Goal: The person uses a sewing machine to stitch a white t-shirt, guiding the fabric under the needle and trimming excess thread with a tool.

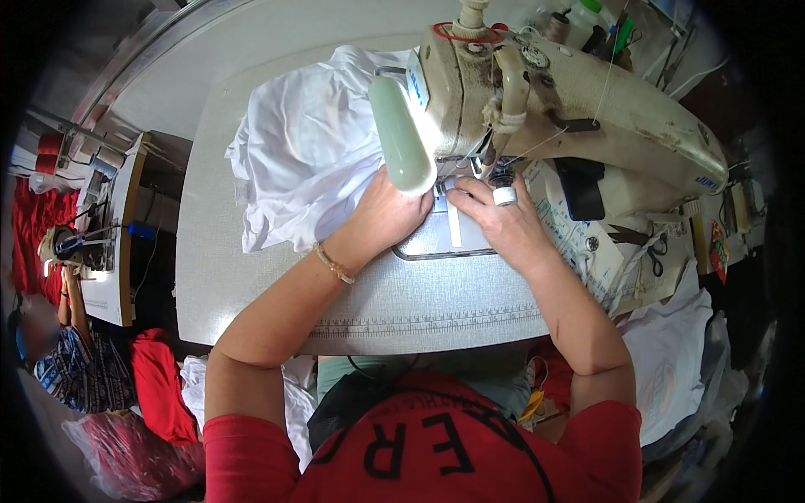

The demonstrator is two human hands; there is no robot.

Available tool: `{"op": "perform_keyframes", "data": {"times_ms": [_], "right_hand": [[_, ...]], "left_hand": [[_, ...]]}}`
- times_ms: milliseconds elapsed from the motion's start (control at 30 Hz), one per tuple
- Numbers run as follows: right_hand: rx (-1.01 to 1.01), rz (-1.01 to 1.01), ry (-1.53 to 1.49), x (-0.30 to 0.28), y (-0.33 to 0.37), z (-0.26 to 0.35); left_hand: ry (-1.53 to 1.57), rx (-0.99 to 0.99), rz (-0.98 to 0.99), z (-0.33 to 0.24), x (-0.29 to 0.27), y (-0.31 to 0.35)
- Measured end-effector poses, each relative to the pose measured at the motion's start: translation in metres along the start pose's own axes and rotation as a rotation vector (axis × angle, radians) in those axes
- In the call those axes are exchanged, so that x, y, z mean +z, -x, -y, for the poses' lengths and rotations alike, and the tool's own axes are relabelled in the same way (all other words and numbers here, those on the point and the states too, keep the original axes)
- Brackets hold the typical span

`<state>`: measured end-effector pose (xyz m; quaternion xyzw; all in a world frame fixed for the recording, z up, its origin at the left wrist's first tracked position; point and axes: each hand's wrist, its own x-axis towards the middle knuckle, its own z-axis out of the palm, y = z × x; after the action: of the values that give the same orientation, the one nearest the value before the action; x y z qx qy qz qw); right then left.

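Observation:
White cloth (306, 138) lies bunched on the table left of the sewing machine (478, 92) and runs up to my left hand (390, 214). That hand is closed at the cloth's edge beside the needle area; a pale green lamp (404, 142) hides some of its fingers. From the other side, my right hand (511, 222) reaches in with bent fingers, thumb and forefinger together at the upper end of a narrow white strip (455, 228). The strip lies over the metal plate (419, 245). A white band (505, 196) sits at a right finger, next to a dark round part (501, 178).
A phone (581, 189), scissors (656, 254) and printed paper (579, 243) lie right of my right hand. A ruler (436, 325) runs along the table's front edge. White bags (667, 360) stand at the right. Another person (80, 360) works at a machine far left.

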<state>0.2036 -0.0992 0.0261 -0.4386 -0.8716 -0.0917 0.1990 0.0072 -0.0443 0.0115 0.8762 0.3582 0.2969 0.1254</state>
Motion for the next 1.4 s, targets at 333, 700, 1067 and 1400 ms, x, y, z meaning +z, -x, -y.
{"op": "perform_keyframes", "data": {"times_ms": [333,700,1067,1400], "right_hand": [[0.029,0.021,-0.054,0.003,0.001,-0.005],[0.082,0.066,-0.17,0.003,0.002,-0.007],[0.169,0.009,-0.235,-0.034,0.028,-0.003],[0.659,-0.518,0.357,-0.066,0.153,-0.105]], "left_hand": [[0.033,0.021,-0.135,-0.006,-0.002,0.003],[-0.022,0.168,0.047,-0.009,-0.017,0.025],[0.01,0.174,0.035,-0.005,-0.016,0.025],[-0.011,0.197,0.021,-0.001,-0.014,0.022]]}}
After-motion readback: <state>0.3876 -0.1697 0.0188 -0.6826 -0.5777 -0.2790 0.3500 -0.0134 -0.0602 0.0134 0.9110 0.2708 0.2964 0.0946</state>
